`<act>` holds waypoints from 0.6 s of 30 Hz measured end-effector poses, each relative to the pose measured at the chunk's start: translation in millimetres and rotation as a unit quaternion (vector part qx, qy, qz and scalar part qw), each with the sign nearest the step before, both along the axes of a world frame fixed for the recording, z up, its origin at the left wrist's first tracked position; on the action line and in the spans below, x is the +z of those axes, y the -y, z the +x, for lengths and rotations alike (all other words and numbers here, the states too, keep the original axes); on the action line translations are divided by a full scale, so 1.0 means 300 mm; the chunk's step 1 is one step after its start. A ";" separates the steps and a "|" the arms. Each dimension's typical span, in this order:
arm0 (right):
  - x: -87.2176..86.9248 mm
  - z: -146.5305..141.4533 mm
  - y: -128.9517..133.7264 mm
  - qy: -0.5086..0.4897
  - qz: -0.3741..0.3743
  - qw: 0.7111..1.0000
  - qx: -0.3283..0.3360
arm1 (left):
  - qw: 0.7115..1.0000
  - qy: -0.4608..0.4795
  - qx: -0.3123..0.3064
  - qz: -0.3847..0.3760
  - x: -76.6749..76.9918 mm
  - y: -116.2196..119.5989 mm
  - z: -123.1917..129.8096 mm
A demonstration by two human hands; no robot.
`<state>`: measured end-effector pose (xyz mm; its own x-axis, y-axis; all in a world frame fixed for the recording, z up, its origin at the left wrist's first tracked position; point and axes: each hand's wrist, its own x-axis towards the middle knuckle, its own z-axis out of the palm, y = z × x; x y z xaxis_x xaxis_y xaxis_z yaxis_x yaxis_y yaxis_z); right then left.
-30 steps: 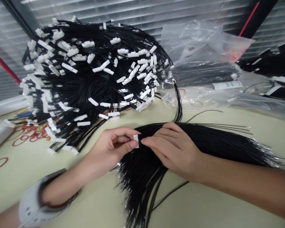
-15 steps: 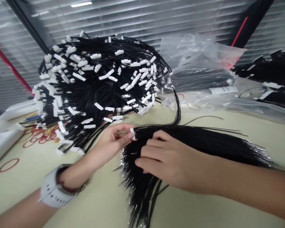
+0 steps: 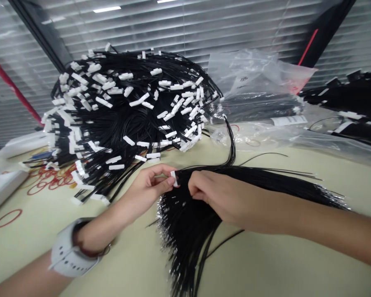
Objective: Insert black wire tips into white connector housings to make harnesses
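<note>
A small white plastic connector [image 3: 174, 178] is pinched between the thumb and fingers of my left hand [image 3: 156, 180], with thin black wires running off it to the right. Just right of it, my right hand [image 3: 214, 192] is closed, fingers curled together over the loose black wires [image 3: 188, 222]. Its fingertips are partly hidden, so what they grip cannot be made out. The loose wires lie in a thick bundle beneath both hands, their silvery metal ends fanned out at the left and showing again at the far right.
Behind my hands is a big heap of black cables [image 3: 132, 115] with white connectors. Clear plastic bags [image 3: 250, 90] lie at the back right, near more dark cables [image 3: 352, 99]. Red rubber bands [image 3: 49, 179] and a white box [image 3: 6, 189] are at the left.
My right hand has moved up and slightly right over the wires, and its fingers have drawn closer together. My left hand keeps the connector in nearly the same place.
</note>
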<state>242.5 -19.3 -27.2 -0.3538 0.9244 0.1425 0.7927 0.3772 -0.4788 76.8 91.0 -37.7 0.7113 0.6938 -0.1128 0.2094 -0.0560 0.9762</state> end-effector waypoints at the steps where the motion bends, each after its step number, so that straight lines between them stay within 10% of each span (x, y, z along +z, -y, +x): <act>1: -0.001 0.000 -0.006 -0.039 -0.016 0.999 -0.033 | 1.000 -0.003 0.000 0.001 0.000 0.000 -0.001; 18: 0.047 0.003 -0.021 -0.185 0.024 0.963 -0.196 | 0.999 0.037 0.029 0.017 0.000 0.004 -0.017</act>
<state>243.5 -13.0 -13.2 0.1033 0.9658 0.2378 0.6571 0.1132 -0.7452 71.8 89.9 -37.7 0.6747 0.7372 -0.0370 0.1413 -0.0797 0.9868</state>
